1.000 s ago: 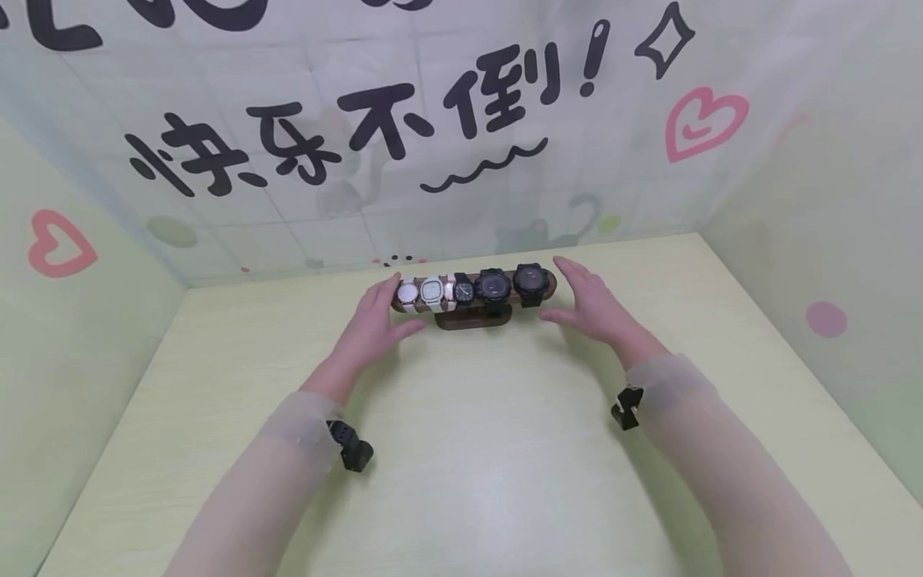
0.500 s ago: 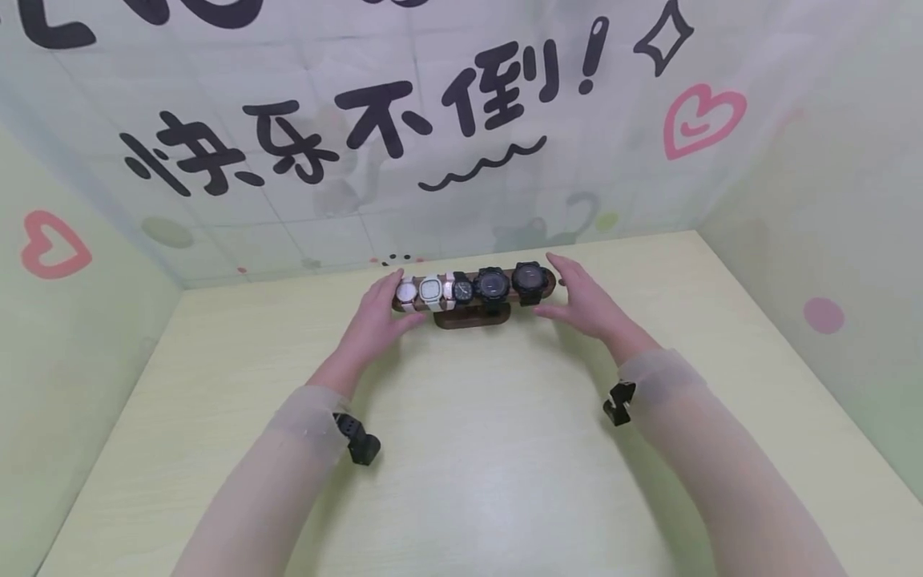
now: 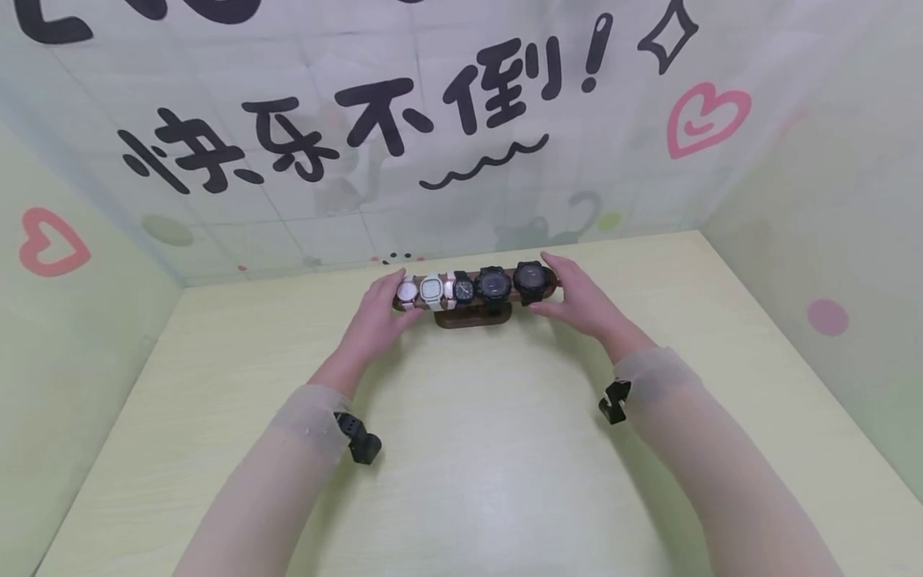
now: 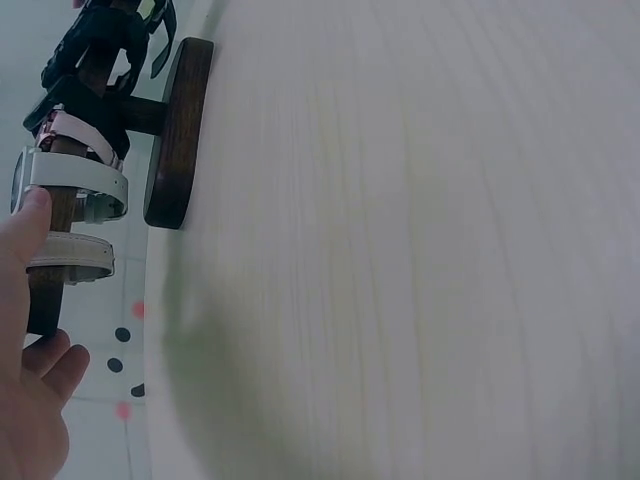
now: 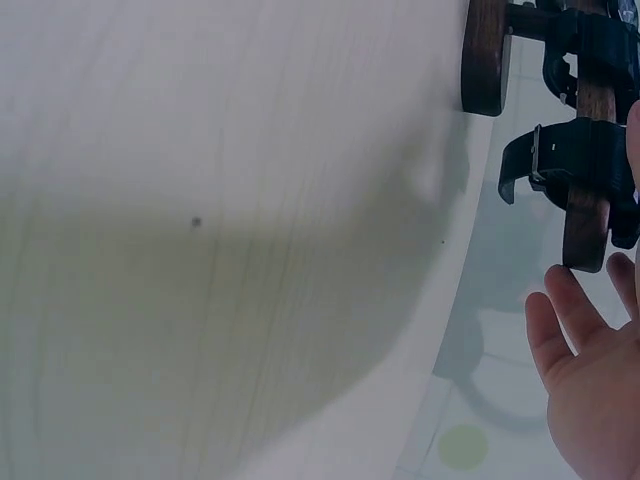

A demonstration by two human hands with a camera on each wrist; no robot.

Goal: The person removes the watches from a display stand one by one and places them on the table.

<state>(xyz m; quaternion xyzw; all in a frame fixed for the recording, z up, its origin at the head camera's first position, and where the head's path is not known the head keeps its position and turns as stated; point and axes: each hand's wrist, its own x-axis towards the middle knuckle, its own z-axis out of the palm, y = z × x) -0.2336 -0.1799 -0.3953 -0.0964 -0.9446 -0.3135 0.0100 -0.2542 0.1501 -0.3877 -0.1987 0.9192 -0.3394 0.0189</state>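
A dark wooden watch stand (image 3: 472, 320) stands on the table near the back wall, several watches strapped along its horizontal bar. White-strapped watches (image 4: 80, 174) are on the left part; black ones (image 3: 531, 276) fill the right part. My left hand (image 3: 375, 316) grips the bar's left end, with the thumb in front by a white strap and fingertips (image 4: 67, 372) curled at the end. At the other end, my right hand (image 3: 587, 300) holds the bar between thumb and fingers, fingertips (image 5: 568, 290) right at its wooden tip. The right thumb is mostly cut off in the right wrist view.
The pale wooden table (image 3: 490, 449) runs back to a white wall sheet (image 3: 288, 208) printed with black characters. Side walls (image 3: 65, 336) rise at both table edges. A black camera mount sits on each wrist (image 3: 358, 438).
My right hand has moved slightly left and closed in on the stand's right end. The left thumb has drawn closer to the bar. The stand keeps its place.
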